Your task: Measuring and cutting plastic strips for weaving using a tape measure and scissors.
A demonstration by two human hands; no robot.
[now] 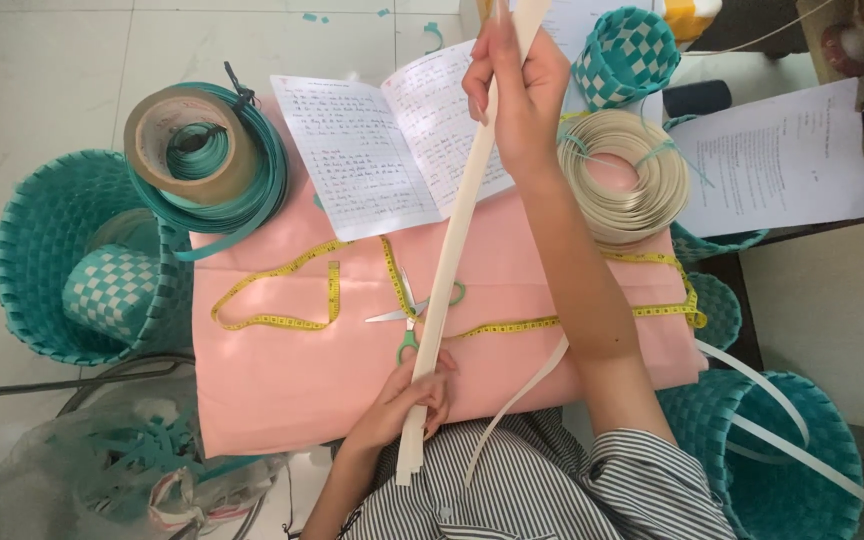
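Fingers of the left hand (407, 400) pinch the near end of the cream strips (452, 240); the right hand (517, 90) grips them farther off. Beneath lie scissors (407, 315) and a tape measure (292, 300); a slackened grip could likely misalign the strips or snag them.

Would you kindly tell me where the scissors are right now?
In the head view, the green-handled scissors lie on the pink cloth, crossing the yellow tape measure, just left of the cream strip and above the left hand.
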